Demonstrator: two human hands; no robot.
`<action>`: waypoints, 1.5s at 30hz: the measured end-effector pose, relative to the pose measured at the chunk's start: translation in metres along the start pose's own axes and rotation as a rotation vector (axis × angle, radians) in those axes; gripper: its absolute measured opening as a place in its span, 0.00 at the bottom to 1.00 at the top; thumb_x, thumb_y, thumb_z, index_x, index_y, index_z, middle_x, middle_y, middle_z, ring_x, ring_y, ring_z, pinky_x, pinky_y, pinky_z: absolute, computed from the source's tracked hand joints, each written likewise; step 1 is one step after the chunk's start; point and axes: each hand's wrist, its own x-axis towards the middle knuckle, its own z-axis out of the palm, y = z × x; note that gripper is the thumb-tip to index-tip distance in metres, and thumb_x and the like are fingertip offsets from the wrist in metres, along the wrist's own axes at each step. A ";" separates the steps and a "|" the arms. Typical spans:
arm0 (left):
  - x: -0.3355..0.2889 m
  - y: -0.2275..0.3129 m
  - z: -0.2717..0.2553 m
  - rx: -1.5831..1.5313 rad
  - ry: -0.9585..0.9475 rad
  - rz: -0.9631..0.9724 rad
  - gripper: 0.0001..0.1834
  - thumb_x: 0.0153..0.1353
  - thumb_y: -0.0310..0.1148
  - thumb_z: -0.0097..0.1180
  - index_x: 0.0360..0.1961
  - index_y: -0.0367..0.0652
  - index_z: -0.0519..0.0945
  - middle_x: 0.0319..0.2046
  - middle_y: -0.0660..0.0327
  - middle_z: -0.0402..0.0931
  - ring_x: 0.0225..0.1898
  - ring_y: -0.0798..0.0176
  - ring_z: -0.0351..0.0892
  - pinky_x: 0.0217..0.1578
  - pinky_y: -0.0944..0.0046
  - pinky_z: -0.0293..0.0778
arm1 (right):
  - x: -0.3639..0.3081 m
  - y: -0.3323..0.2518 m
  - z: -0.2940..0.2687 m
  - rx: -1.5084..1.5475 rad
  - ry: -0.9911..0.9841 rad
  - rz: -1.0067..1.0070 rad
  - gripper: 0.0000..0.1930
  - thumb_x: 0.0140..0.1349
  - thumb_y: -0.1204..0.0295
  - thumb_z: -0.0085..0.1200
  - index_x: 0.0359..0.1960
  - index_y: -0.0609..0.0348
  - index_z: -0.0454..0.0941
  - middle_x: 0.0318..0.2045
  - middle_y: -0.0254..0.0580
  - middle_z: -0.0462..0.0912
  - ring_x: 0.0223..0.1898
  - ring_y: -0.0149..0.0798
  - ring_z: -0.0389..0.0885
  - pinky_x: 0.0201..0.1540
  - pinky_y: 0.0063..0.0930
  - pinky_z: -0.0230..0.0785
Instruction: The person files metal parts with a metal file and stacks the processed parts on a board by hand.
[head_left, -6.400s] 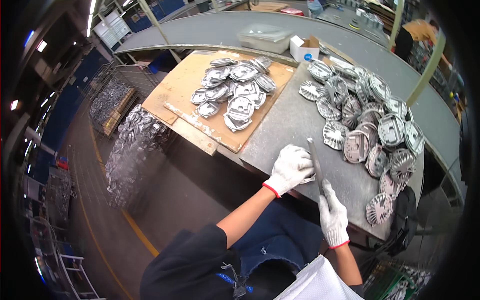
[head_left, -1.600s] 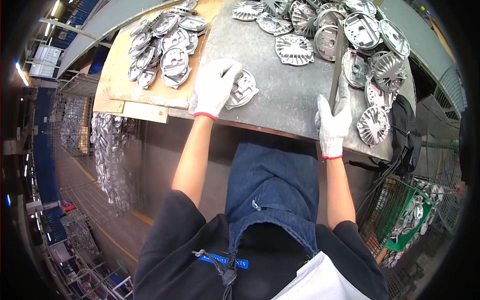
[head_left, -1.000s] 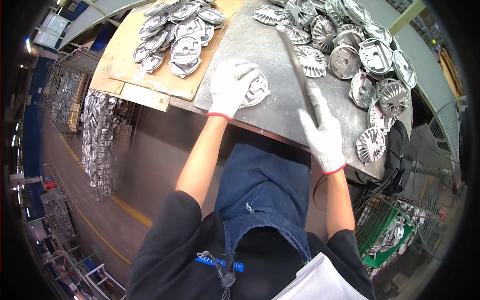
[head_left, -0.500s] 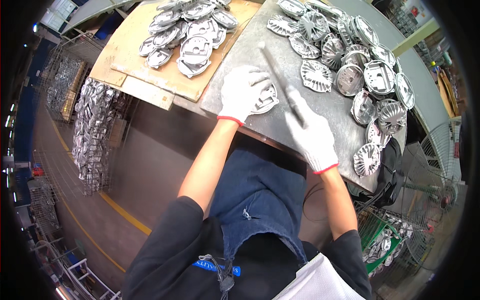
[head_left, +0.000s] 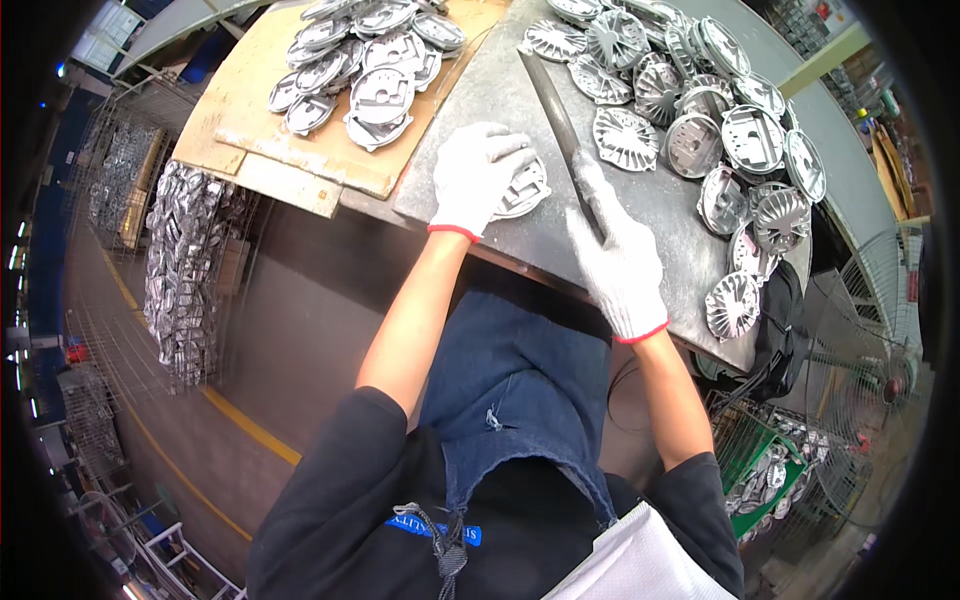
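My left hand (head_left: 478,178), in a white knit glove with a red cuff, presses down on a round silver metal casting (head_left: 524,192) at the near edge of the grey tabletop (head_left: 450,160). Its fingers curl over the casting and hide its left part. In my right hand (head_left: 618,255), gloved the same way, is a long dark metal file (head_left: 551,100). The fingers wrap its near end, and the forefinger lies along it. The file points away from me, beside the casting, apart from it.
More round castings (head_left: 695,145) crowd the table's right side, some finned. Another pile (head_left: 383,95) lies on a brown board (head_left: 235,110) at the left. Wire baskets of metal parts (head_left: 185,290) stand on the floor to the left. A fan (head_left: 880,385) and a green bin (head_left: 765,490) are at the right.
The file, blurred before, now shows sharply, its tip farther from me. My left hand stays on the casting. The whole view has shifted slightly.
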 end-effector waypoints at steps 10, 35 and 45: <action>-0.014 0.032 -0.005 -0.088 -0.130 0.110 0.11 0.63 0.42 0.75 0.42 0.50 0.98 0.45 0.58 0.93 0.53 0.50 0.90 0.57 0.52 0.84 | -0.014 0.001 0.005 0.081 -0.003 0.204 0.32 0.80 0.59 0.59 0.84 0.37 0.71 0.65 0.56 0.88 0.57 0.66 0.90 0.60 0.55 0.82; -0.028 0.088 0.003 -0.288 -0.209 -0.012 0.09 0.65 0.26 0.77 0.46 0.38 0.96 0.48 0.55 0.93 0.51 0.61 0.92 0.55 0.63 0.85 | 0.002 0.031 0.015 0.174 -0.021 0.424 0.42 0.68 0.59 0.69 0.83 0.52 0.70 0.66 0.60 0.87 0.67 0.64 0.85 0.69 0.51 0.78; 0.018 0.115 -0.038 -0.272 -0.013 0.233 0.10 0.64 0.27 0.80 0.46 0.39 0.95 0.45 0.56 0.93 0.49 0.61 0.92 0.53 0.63 0.85 | -0.003 0.038 0.014 0.209 -0.037 0.378 0.43 0.66 0.59 0.71 0.83 0.52 0.70 0.72 0.57 0.83 0.73 0.58 0.82 0.75 0.45 0.74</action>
